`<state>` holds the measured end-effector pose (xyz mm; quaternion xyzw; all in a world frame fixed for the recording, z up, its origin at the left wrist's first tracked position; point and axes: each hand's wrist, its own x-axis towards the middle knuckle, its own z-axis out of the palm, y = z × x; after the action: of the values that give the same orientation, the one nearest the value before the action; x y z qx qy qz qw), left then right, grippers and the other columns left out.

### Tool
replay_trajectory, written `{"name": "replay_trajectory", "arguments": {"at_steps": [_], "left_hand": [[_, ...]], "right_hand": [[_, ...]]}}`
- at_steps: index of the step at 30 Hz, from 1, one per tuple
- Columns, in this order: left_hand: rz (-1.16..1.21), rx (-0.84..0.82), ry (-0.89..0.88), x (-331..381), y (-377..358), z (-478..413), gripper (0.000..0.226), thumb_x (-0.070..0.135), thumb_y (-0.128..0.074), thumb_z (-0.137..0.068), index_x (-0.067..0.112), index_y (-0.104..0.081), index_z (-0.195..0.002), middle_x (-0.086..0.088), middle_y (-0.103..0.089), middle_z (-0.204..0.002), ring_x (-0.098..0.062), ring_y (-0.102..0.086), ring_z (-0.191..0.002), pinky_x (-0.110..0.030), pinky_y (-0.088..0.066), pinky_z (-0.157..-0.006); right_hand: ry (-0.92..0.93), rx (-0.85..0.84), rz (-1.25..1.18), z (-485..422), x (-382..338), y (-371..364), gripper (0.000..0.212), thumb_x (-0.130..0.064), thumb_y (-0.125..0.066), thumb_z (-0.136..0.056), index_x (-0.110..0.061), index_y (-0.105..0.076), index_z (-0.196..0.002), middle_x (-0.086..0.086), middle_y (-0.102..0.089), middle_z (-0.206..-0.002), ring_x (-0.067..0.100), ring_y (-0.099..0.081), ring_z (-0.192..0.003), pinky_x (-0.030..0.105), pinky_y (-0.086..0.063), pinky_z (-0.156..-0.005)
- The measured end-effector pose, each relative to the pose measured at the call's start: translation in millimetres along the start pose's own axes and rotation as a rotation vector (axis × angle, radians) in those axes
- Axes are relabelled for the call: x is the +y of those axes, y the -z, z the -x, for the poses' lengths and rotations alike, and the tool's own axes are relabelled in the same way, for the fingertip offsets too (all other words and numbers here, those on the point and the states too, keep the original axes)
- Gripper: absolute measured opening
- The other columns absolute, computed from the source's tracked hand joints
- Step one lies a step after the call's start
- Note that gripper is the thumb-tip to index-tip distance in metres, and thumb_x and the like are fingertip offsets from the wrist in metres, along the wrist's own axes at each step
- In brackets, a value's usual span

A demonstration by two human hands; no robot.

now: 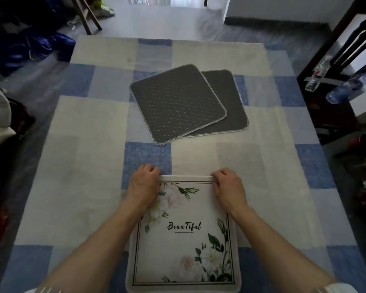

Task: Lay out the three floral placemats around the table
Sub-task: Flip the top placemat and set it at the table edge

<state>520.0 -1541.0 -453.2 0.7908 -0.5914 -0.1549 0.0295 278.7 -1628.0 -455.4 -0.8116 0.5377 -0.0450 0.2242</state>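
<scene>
- A floral placemat (184, 240) lies picture side up at the bottom middle of the frame, on the near edge of the table.
- It is white with flowers and green leaves in two corners. The word "Beautiful" is in black in the middle.
- The left hand (143, 182) holds the far left corner of this placemat. Its fingers are curled down over the edge.
- The right hand (228, 187) holds the far right corner the same way, with the fingers bent tight on the edge.
- Both hands are apart from each other, one at each far corner, and both arms reach up from the bottom of the frame.
- Two more mats sit in the upper middle of the frame, well apart from the hands.
- The top grey mat (178, 102) shows only a grey side with little dots. It is turned a bit, like a diamond.
- The second grey mat (230, 106) lies partly under it and sticks out to the right.
- A blue and white checked cloth (82, 144) covers the table.
- A dark chair (330, 102) stands at the upper right, with a plastic bottle (342, 89) on it.
- A blue bag (30, 47) lies on the floor at the upper left.
</scene>
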Motion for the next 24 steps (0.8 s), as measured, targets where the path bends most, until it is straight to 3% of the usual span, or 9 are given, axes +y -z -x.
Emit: {"name": "replay_trajectory", "arguments": {"at_steps": [10,16,24], "left_hand": [[-0.038,-0.016,-0.026,0,2,-2,0.021,0.010,-0.054,-0.089,0.016,-0.062,-0.108,-0.005,-0.059,-0.107,-0.025,-0.050,-0.099,-0.036,-0.045,-0.078],[-0.033,0.022,-0.044,0,-1,4,0.014,0.008,-0.052,-0.090,0.014,-0.061,-0.099,-0.006,-0.059,-0.098,-0.026,-0.050,-0.090,-0.037,-0.044,-0.073],[-0.022,0.100,-0.156,25,0,-18,0.011,0.001,-0.059,-0.083,0.011,-0.061,-0.084,-0.006,-0.057,-0.084,-0.024,-0.047,-0.078,-0.033,-0.036,-0.065]], "right_hand": [[-0.044,0.003,0.017,-7,-2,-6,0.015,-0.009,-0.057,-0.091,-0.009,-0.068,-0.101,0.009,-0.062,-0.104,0.027,-0.051,-0.097,0.040,-0.050,-0.079],[-0.052,-0.028,0.024,-8,-1,-3,0.010,-0.003,-0.058,-0.087,-0.008,-0.065,-0.092,0.009,-0.062,-0.099,0.028,-0.051,-0.095,0.038,-0.047,-0.076],[-0.152,-0.014,0.006,3,20,8,0.006,-0.008,-0.058,-0.089,-0.011,-0.063,-0.088,0.006,-0.059,-0.097,0.025,-0.050,-0.094,0.036,-0.046,-0.074]]}}
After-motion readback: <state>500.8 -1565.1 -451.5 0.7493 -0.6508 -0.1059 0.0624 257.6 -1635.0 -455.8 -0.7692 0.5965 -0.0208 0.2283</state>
